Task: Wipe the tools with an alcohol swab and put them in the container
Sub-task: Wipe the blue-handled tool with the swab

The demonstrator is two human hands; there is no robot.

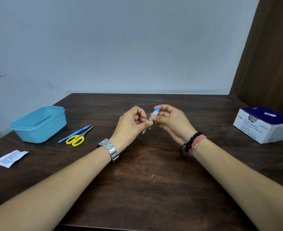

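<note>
Above the middle of the dark wooden counter (137, 172), both hands meet around a small tool with a blue end (156, 111). The right hand (170, 120) has its fingers curled round the upper part of the tool, the blue end showing just above them. The left hand (130, 125) pinches the lower part between thumb and curled fingers, and a pale pointed tip sticks out below the thumb. Whether a swab lies between the fingers and the tool cannot be told.

The left wrist carries a metal-link watch (109, 150). The right wrist carries a black bead bracelet (191, 141) beside pink cords.

On the far left of the counter stands an open light blue container (39, 125); nothing shows over its rim. Just to its right lie a slim blue tool (74, 134) and small scissors with yellow handles (78, 137), side by side and touching or nearly so, both pointing away to the far right. Nearer, on the left, lies a torn white sachet (10, 158) printed with small text too fine to read.

On the far right sits a white and dark blue box (264, 126) with an opening in its top. Its side reads "BD" and "Alcohol Swabs", with a smaller line beneath that seems to name isopropyl alcohol 70%; the rest is too small to read. Behind the counter is a pale wall, with a brown panel at far right.
</note>
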